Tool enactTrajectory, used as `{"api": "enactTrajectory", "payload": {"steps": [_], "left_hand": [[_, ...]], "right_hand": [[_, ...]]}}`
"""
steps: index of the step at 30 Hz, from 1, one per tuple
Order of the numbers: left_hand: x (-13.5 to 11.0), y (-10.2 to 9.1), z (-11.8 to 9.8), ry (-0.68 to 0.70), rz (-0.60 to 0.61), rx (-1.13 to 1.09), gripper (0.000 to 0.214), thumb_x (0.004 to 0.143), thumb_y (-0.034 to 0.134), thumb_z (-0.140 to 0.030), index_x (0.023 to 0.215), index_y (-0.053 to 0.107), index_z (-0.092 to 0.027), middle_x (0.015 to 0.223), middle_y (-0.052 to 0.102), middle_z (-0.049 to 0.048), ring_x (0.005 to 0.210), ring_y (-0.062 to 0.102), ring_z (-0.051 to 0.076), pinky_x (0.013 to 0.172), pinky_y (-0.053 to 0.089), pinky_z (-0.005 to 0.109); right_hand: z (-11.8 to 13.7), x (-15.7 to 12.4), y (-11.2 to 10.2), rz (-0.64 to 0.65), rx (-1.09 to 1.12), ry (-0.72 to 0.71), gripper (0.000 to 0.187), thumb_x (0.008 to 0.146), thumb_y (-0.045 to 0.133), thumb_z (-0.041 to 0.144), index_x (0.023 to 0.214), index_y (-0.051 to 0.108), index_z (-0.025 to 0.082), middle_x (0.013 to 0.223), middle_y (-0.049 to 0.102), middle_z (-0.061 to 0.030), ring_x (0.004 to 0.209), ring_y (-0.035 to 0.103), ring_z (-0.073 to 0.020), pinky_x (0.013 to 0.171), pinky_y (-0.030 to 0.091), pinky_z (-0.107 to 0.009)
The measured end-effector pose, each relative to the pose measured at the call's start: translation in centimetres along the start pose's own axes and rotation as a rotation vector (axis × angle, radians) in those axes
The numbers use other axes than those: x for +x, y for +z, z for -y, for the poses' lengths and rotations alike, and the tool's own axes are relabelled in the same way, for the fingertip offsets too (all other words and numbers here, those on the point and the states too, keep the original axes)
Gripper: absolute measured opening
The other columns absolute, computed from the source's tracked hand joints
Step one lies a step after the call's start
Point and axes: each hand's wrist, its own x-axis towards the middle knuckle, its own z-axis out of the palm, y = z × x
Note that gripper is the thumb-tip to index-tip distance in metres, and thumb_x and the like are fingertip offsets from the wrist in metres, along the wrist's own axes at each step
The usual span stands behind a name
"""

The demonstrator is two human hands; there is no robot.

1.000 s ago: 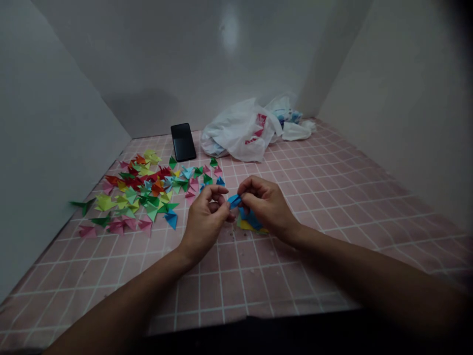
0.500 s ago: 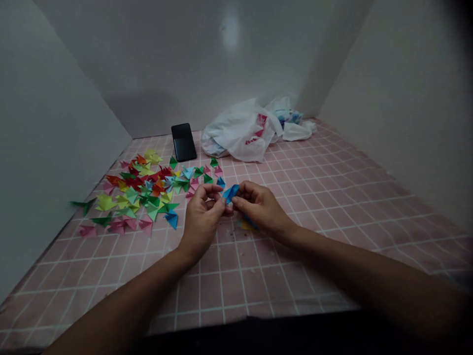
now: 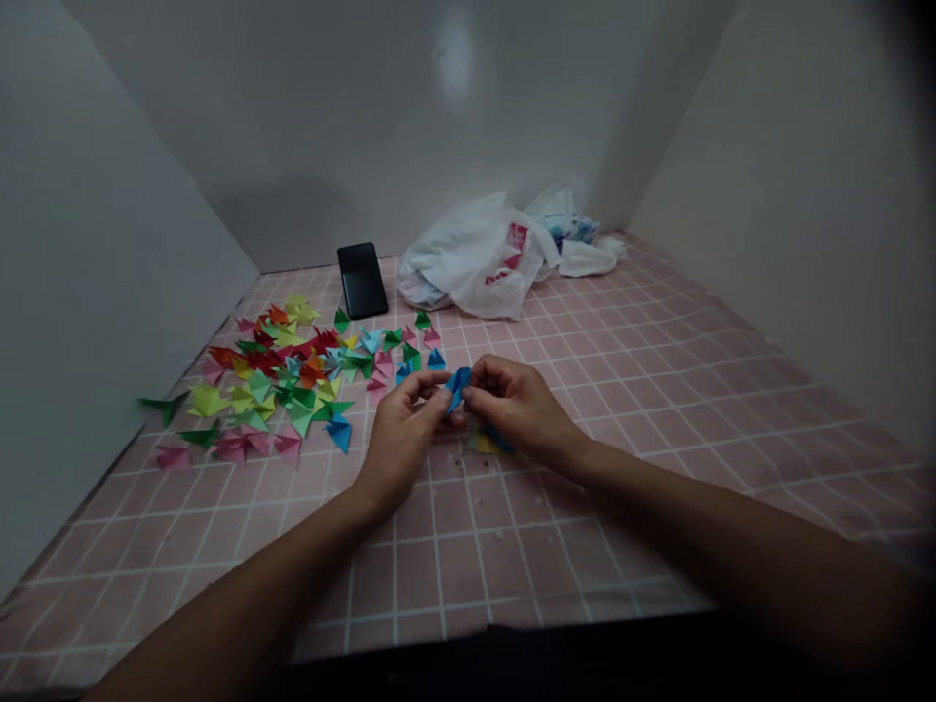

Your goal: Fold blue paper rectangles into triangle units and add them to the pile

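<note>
Both my hands hold a small folded piece of blue origami paper [image 3: 458, 387] between their fingertips, just above the pink tiled mat [image 3: 585, 409]. My left hand [image 3: 405, 439] pinches it from the left and my right hand [image 3: 516, 405] from the right. Beneath my right hand lie yellow paper [image 3: 484, 444] and more blue paper [image 3: 493, 439], mostly hidden by the fingers. To the left, a loose spread of several folded multicoloured paper triangles [image 3: 282, 380] lies on the mat, a little beyond my left hand.
A black smartphone [image 3: 363, 281] leans near the back wall. Crumpled white plastic bags [image 3: 475, 258] lie at the back of the mat. Pale walls [image 3: 124, 244] rise on the left, right and far sides. Small crumbs [image 3: 460, 462] are scattered in front of my hands.
My hands have drawn slightly closer together around the blue piece, which now stands more upright between the fingertips. Less of the blue paper below my right hand shows.
</note>
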Motion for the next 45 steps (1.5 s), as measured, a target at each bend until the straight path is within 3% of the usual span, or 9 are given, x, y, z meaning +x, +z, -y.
{"api": "enactTrajectory", "payload": {"steps": [3, 8, 12, 17, 20, 30, 38, 45], "left_hand": [[0.22, -0.12, 0.09, -0.037, 0.008, -0.014, 0.036, 0.074, 0.078, -0.041, 0.097, 0.067, -0.016, 0.077, 0.065, -0.0021, 0.058, 0.063, 0.009, 0.058, 0.058, 0.024], [0.17, 0.09, -0.13, -0.064, -0.005, -0.005, 0.034, 0.067, 0.082, -0.036, 0.091, 0.067, -0.016, 0.078, 0.067, -0.0021, 0.054, 0.062, 0.009, 0.054, 0.057, 0.023], [0.0, 0.22, -0.26, -0.049, 0.011, 0.003, 0.032, 0.068, 0.081, -0.034, 0.091, 0.068, -0.016, 0.076, 0.067, -0.0021, 0.055, 0.063, 0.009, 0.054, 0.057, 0.022], [0.03, 0.18, -0.16, -0.04, 0.011, 0.013, 0.034, 0.075, 0.077, -0.048, 0.085, 0.067, -0.017, 0.066, 0.062, -0.0032, 0.052, 0.06, 0.01, 0.052, 0.056, 0.022], [0.14, 0.16, -0.05, -0.038, 0.002, 0.011, 0.038, 0.073, 0.079, -0.052, 0.082, 0.066, -0.017, 0.061, 0.058, -0.0046, 0.05, 0.058, 0.01, 0.05, 0.055, 0.021], [0.23, -0.01, 0.18, -0.018, -0.003, 0.02, 0.038, 0.071, 0.082, -0.049, 0.084, 0.067, -0.017, 0.067, 0.063, -0.0028, 0.053, 0.06, 0.01, 0.049, 0.055, 0.02], [0.0, 0.19, -0.06, 0.024, -0.011, 0.085, 0.041, 0.072, 0.08, -0.055, 0.078, 0.067, -0.016, 0.066, 0.062, -0.0025, 0.053, 0.059, 0.01, 0.052, 0.055, 0.021], [-0.05, 0.15, 0.13, 0.049, 0.003, 0.111, 0.04, 0.078, 0.075, -0.055, 0.079, 0.065, -0.016, 0.066, 0.065, -0.001, 0.053, 0.059, 0.01, 0.053, 0.052, 0.021]], "right_hand": [[0.06, 0.02, -0.08, 0.039, -0.028, -0.021, 0.014, 0.077, 0.058, 0.023, 0.067, 0.051, 0.02, 0.063, 0.049, 0.0036, 0.059, 0.042, -0.0109, 0.056, 0.033, -0.025], [-0.11, -0.02, 0.03, 0.054, 0.048, 0.004, 0.014, 0.082, 0.059, 0.029, 0.073, 0.055, 0.019, 0.068, 0.055, 0.0019, 0.062, 0.048, -0.0119, 0.058, 0.038, -0.025], [-0.44, 0.07, 0.11, 0.056, 0.118, 0.029, 0.015, 0.083, 0.06, 0.032, 0.076, 0.056, 0.019, 0.068, 0.055, 0.0019, 0.062, 0.051, -0.0123, 0.058, 0.041, -0.026], [-0.61, 0.11, 0.25, 0.062, 0.106, 0.019, 0.015, 0.083, 0.06, 0.031, 0.075, 0.056, 0.019, 0.068, 0.055, 0.0017, 0.062, 0.05, -0.0122, 0.057, 0.04, -0.026], [-0.63, 0.05, 0.31, 0.066, 0.127, 0.025, 0.015, 0.083, 0.06, 0.03, 0.075, 0.055, 0.02, 0.067, 0.055, 0.002, 0.062, 0.05, -0.0123, 0.057, 0.04, -0.026], [-0.47, -0.09, 0.37, 0.071, 0.18, 0.051, 0.016, 0.082, 0.062, 0.032, 0.074, 0.054, 0.02, 0.065, 0.054, 0.0028, 0.059, 0.05, -0.0114, 0.054, 0.04, -0.025], [-0.33, -0.29, 0.33, 0.06, 0.098, 0.051, 0.017, 0.083, 0.061, 0.031, 0.073, 0.054, 0.02, 0.064, 0.056, 0.002, 0.059, 0.05, -0.0115, 0.054, 0.039, -0.024], [0.11, -0.36, 0.23, 0.128, 0.195, 0.054, 0.021, 0.09, 0.057, 0.035, 0.077, 0.055, 0.019, 0.064, 0.059, 0.0022, 0.054, 0.053, -0.0099, 0.052, 0.042, -0.024]]}}
